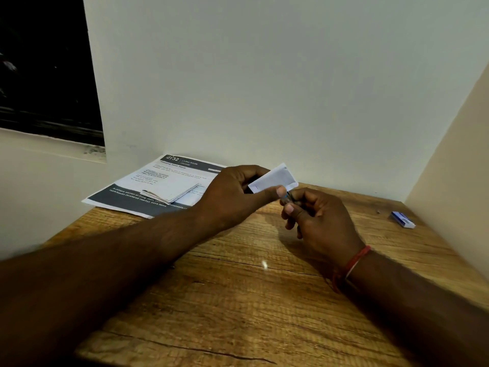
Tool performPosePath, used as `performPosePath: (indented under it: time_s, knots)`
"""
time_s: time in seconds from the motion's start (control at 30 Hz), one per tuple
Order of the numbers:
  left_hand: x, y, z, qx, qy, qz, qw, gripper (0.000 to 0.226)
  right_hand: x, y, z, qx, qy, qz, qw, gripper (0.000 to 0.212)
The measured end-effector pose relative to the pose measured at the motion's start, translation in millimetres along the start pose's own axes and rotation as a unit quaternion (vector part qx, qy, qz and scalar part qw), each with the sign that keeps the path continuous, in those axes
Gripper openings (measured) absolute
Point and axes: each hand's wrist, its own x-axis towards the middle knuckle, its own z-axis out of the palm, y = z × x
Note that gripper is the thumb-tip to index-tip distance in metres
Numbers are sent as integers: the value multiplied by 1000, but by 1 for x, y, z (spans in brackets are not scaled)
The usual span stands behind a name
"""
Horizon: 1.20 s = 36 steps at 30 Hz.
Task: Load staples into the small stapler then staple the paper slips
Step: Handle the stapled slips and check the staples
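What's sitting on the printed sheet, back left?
A folded stack of paper slips lies on the printed sheet. The left hand hides its right edge.

Wooden table (238, 300), grained and cracked, set in a corner. Pale wall (264, 75) behind the table; cream side wall (455, 168) at its right edge. Dark window (39, 62) above-left of it. Small light glint (264, 264) mid-tabletop.

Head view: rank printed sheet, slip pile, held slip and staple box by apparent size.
1. printed sheet
2. slip pile and held slip look alike, the latter partly hidden by the left hand; unranked
3. staple box
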Motion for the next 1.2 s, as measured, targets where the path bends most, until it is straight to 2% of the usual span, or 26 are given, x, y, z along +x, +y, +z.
performPosePath:
  time_s: [0.13,0.33,0.5,0.63,0.73,0.8,0.93,1.07,1.2]
  knots:
    - [1,1,1,76,-1,9,997,28,-2,-3,3,-21,-1,-18,1000,16]
    - [3,4,1,86,11,10,996,20,-1,-3,2,-20,-9,-23,999,14]
    - [3,2,-10,31,-26,-7,999,22,2,2,-3,63,-55,-11,996,10]
    - [6,-4,-8,23,-10,-32,999,18,2,7,-9,87,-74,-11,993,12]
    - [6,-8,-8,-70,4,-77,995,13,5,12,-12,85,-54,7,995,11]
    - [7,-8,-9,-142,13,-103,984,16,9,19,-18,33,-19,30,999,6]
    - [8,-5,-10,-222,19,-159,962,29,19,36,-35,-208,5,70,976,6]
    - [8,0,-6,-254,21,-202,946,33,25,45,-39,-289,-10,93,953,16]
    - [6,6,-6,-289,7,-216,933,14,23,41,-35,-340,-19,83,936,28]
